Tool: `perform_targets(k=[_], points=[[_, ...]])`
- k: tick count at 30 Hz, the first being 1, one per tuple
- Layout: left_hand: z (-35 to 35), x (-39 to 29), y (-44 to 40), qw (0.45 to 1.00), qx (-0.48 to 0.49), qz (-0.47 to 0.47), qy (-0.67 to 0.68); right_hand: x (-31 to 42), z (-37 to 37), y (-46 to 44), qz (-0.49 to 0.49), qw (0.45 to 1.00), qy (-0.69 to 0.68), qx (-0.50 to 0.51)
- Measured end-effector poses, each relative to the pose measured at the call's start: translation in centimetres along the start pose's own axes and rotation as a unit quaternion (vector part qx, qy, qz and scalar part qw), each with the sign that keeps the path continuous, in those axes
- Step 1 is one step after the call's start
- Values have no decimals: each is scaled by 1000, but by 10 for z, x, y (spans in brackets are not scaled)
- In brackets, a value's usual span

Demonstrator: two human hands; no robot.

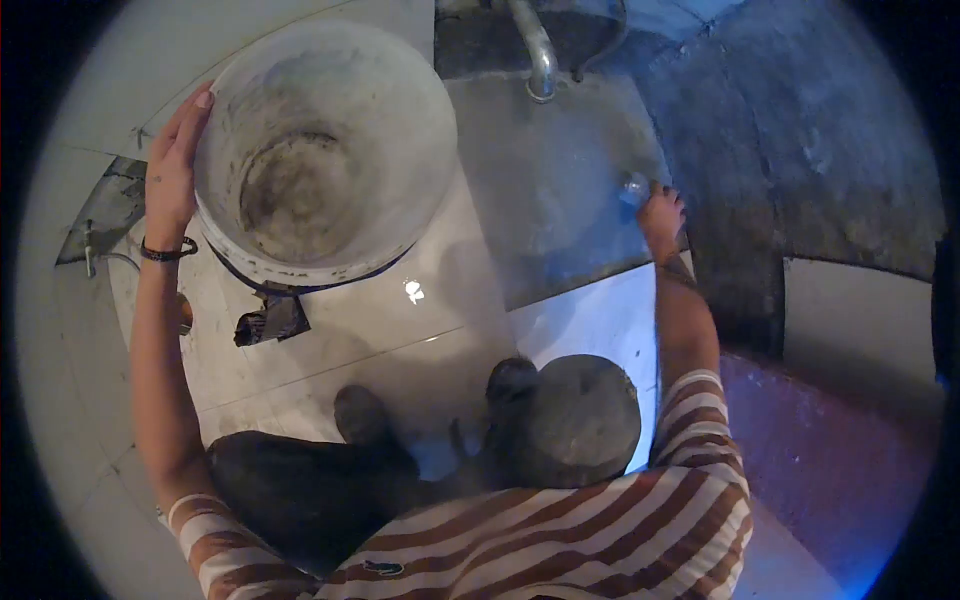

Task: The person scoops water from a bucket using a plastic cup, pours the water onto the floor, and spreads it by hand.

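A large whitish bucket (400, 150) with a stained inside is tilted so that its mouth faces the camera, at the upper left. My left hand (175, 165) grips its rim from the left side, fingers wrapped over the edge. At the right, my right hand (661, 220) is closed around a small, shiny, clear thing (634, 187), too small to name, above the grey slab (560, 230). A metal pipe (540, 60) comes down at the slab's far end.
A dark crumpled piece (272, 320) and a small white scrap (414, 291) lie on the pale tiled floor (400, 355). A round grey-topped object (585, 415) stands by my legs. A reddish block (820, 440) is at the right, and a small tap (90, 248) at the left.
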State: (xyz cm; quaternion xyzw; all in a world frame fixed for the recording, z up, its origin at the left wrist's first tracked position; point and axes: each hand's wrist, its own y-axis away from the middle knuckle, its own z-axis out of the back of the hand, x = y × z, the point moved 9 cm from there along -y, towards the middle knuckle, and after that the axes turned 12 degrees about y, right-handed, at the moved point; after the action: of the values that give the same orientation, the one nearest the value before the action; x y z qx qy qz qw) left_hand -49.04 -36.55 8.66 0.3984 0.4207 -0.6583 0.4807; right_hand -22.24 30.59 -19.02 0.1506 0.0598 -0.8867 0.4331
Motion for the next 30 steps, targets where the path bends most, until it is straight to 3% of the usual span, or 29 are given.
perform_targets(k=[2,4,6,9,11,14,19,21,24,26,28,30], points=[[-3,-3,2,1000,-12,15,6,16,-18,3,-9,997,75,-9],[-1,1,4,999,-22,31,12,75,-5,17,73,997,23,-31],[-3,0,0,999,12,-27,-20,142,14,39,161,981,-31,-105],[-5,0,0,999,6,-19,-41,179,38,59,174,976,-121,-42],[-3,-6,6,998,-1,-29,-50,186,66,70,222,879,-410,-104],[-2,3,9,1000,-13,-11,-9,173,120,88,174,846,-502,-50],[-7,-8,14,996,-5,-39,-79,184,341,143,321,866,-326,-200],[-10,-12,18,994,-10,-44,-97,221,393,170,372,863,-87,-329],[-15,-29,29,992,-10,-48,-115,273,423,191,429,813,8,-394],[-13,-28,33,992,-7,-47,-118,301,430,191,435,809,26,-394],[-14,-34,34,987,-8,-110,-118,312,432,192,442,805,43,-392],[-11,-37,35,987,-1,-98,-124,312,431,182,418,839,31,-346]])
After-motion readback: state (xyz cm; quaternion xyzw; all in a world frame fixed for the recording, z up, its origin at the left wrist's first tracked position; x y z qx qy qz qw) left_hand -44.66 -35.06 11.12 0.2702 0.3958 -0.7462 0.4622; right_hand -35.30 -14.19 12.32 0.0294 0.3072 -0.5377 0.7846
